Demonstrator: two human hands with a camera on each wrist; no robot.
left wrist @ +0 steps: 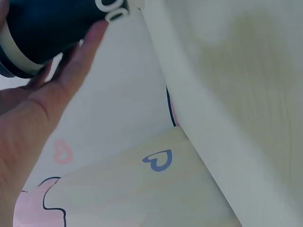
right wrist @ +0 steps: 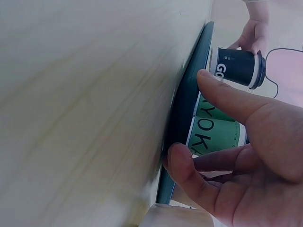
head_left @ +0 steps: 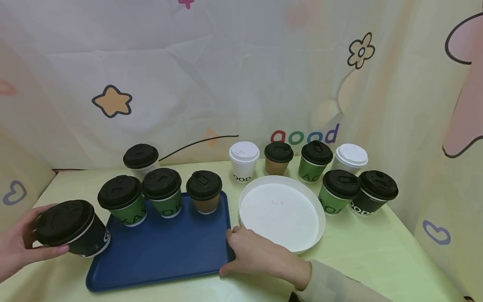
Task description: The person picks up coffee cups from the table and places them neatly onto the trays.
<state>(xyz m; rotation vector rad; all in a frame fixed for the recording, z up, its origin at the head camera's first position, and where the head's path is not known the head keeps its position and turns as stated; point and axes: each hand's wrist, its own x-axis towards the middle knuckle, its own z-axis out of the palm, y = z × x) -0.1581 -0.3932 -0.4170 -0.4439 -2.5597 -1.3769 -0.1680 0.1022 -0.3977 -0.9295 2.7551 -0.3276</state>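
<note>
My left hand [head_left: 24, 243] grips a black paper cup [head_left: 90, 241] with a black lid, which leans over the left edge of a blue tray [head_left: 166, 256]. In the left wrist view the fingers curl round the same cup [left wrist: 52, 33]. My right hand [head_left: 260, 253] holds the tray's right edge near its front corner; the right wrist view shows thumb and fingers at the tray rim [right wrist: 182, 101]. Along the tray's back stand two green cups [head_left: 130, 214] and a brown cup [head_left: 206, 205], all black-lidded.
Behind the tray stands a white cup [head_left: 141, 171] with a black lid. Right of the tray lies a round white dish [head_left: 281, 214]. Several lidded cups surround its back and right side, among them a white one [head_left: 243, 165] and a black one [head_left: 367, 201]. A printed curtain [head_left: 211, 84] hangs behind.
</note>
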